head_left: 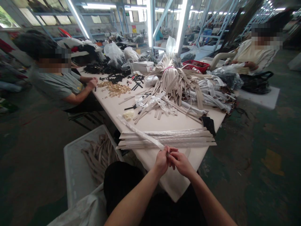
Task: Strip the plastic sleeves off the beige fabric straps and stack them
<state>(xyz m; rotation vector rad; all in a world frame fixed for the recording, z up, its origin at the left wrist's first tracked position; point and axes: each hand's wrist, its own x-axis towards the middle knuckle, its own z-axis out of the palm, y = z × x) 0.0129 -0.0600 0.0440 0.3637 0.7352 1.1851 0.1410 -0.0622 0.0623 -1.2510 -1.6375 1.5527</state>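
Observation:
My left hand [162,161] is closed around the near end of a long pale strap [141,133], which looks wrapped in clear film. Away from me and to the left, the strap slants over a row of similar straps [188,138] lying side by side across the table. My right hand [180,161] meets the left one, its fingers pinched at the same strap end. The fingers cover that end, so its detail is hidden.
On the table [110,108] lie a large bundle of beige straps [172,78], gold metal pieces [117,89] and black straps. A white bin [68,163] with more straps stands at my left. One person [68,84] sits at left, another [256,56] at right.

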